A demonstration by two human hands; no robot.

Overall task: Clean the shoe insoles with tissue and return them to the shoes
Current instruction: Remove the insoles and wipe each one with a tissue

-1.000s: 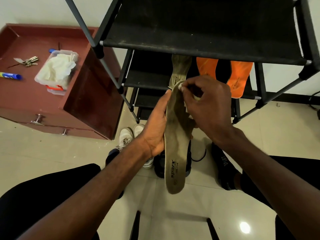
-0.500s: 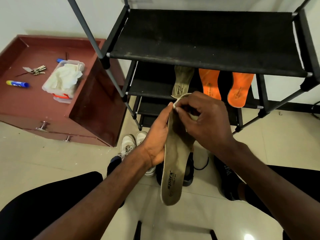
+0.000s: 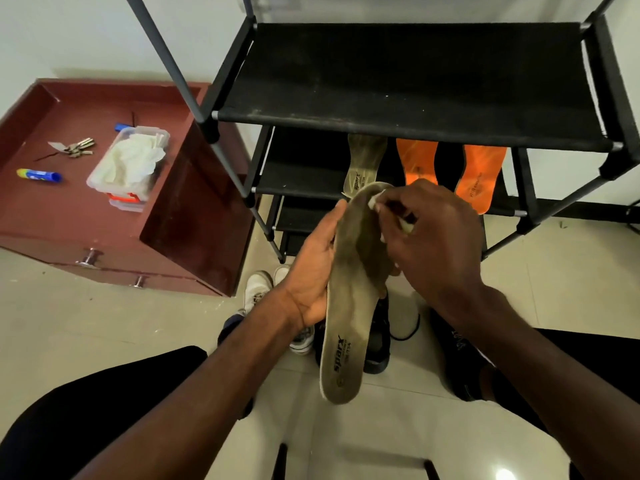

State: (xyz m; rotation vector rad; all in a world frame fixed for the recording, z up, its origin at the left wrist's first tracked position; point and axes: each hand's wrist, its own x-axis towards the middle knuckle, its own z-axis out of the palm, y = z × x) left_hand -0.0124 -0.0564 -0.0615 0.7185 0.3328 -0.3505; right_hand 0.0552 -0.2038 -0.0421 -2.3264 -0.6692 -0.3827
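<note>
A pale tiled floor (image 3: 554,278) and a white wall (image 3: 86,32) fill the room. A black rack (image 3: 398,84) stands far centre and right; left of it sits a low red-brown desk (image 3: 69,209) with drawer knobs. On the rack's lower shelf lie a tan insole (image 3: 363,161) and two orange insoles (image 3: 481,178). On the desk are a clear tub (image 3: 128,168) of white tissues, a blue tube (image 3: 38,175) and keys (image 3: 78,148). Shoes stand on the floor below the hands: a white pair (image 3: 259,292) to the left, dark ones (image 3: 377,337) in the middle and right.

The held insole (image 3: 349,306) hangs between the hands, heel nearest, and reads "sparx" near the heel; the shelf insole bears the same word. Smaller print is unreadable.

The left hand (image 3: 311,268) grips the insole along its left edge, thumb up by the toe. The right hand (image 3: 429,233) has its fingers (image 3: 391,202) curled, pinching a white tissue (image 3: 374,201) against the toe end.

Against half a second ago, the view has dropped a little, so rack and desk sit lower in the picture; the tissue stays at the toe.
</note>
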